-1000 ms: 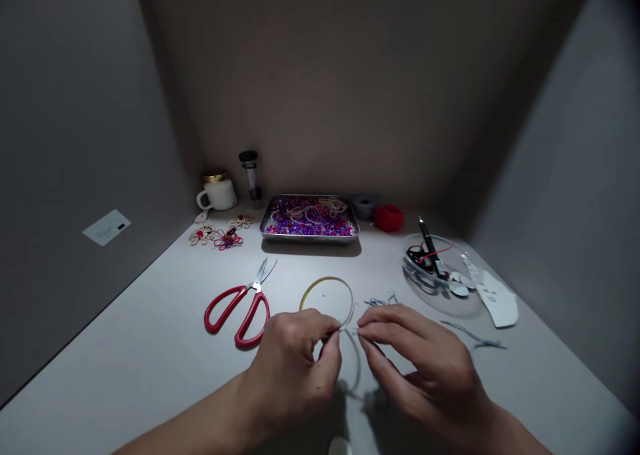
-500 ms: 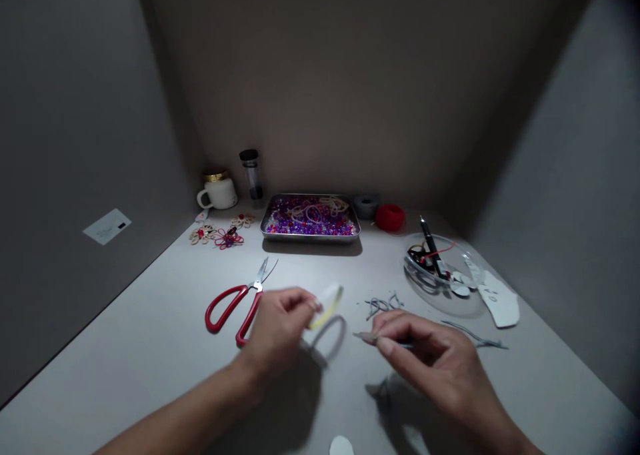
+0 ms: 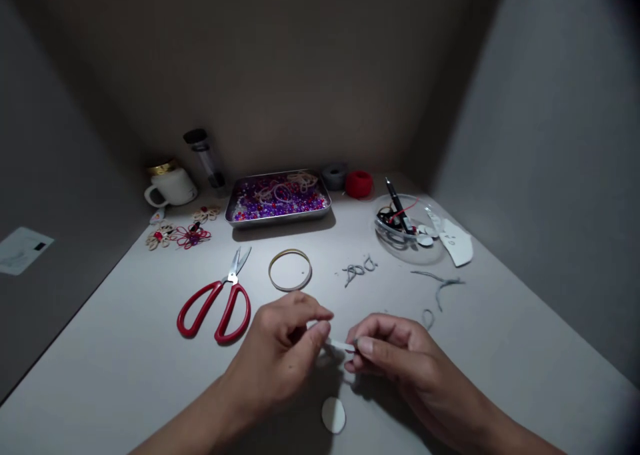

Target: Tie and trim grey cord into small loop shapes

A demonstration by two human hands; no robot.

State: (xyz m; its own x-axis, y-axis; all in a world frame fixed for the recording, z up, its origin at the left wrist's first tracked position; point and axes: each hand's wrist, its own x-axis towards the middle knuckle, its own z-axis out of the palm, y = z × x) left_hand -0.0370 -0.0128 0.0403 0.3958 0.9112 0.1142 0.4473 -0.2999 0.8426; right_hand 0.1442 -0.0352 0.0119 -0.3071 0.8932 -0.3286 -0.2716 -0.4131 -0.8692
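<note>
No legible text; marks on white paper piece [image 3: 456, 240] unreadable.

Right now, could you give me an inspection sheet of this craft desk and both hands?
Surface: pale grey table, dimly lit.
Job's things: small white strip pinched between both hands; thin yellow-edged ring and white oval cutout lying flat.
Clutter: red-handled scissors, metal tray of purple beads, clear bowl, grey cord scraps, white mug.
Hands: left hand and right hand both pinching.
Cables: nothing seen.
Surroundings: plain grey walls.
</note>
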